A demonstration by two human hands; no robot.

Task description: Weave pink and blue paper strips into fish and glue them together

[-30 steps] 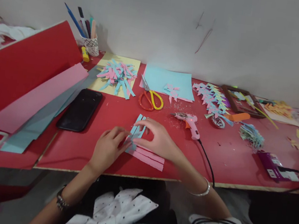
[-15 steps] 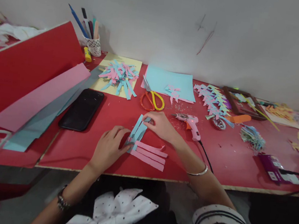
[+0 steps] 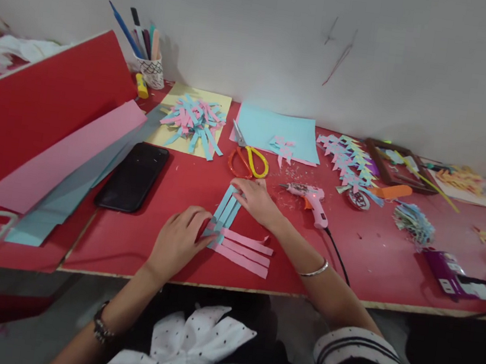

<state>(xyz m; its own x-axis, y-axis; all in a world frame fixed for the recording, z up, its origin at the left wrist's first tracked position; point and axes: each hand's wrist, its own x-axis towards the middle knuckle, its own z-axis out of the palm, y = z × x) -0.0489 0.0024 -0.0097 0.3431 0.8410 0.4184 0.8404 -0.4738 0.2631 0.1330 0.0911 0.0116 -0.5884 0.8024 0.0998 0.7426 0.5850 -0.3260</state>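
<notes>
Light blue paper strips run upward and pink paper strips run to the right, interlaced at a crossing just above the table's front edge. My left hand grips that crossing from the left, thumb and fingers at its edge. Up at the far ends of the blue strips is my right hand, its thumb and fingers pinched on a blue strip. The fingers partly hide those ends. Beyond my right hand lie scissors with red and yellow handles, and a pink glue gun rests to its right.
A black phone lies left of my left hand. Behind are a heap of cut strips on yellow paper and blue sheets. Long pink paper leans at left. A purple power box and cable are at right.
My right hand has shifted slightly up and left along the blue strips, and their lengths now show more separately. My left hand stays on the crossing. The view has tilted a little.
</notes>
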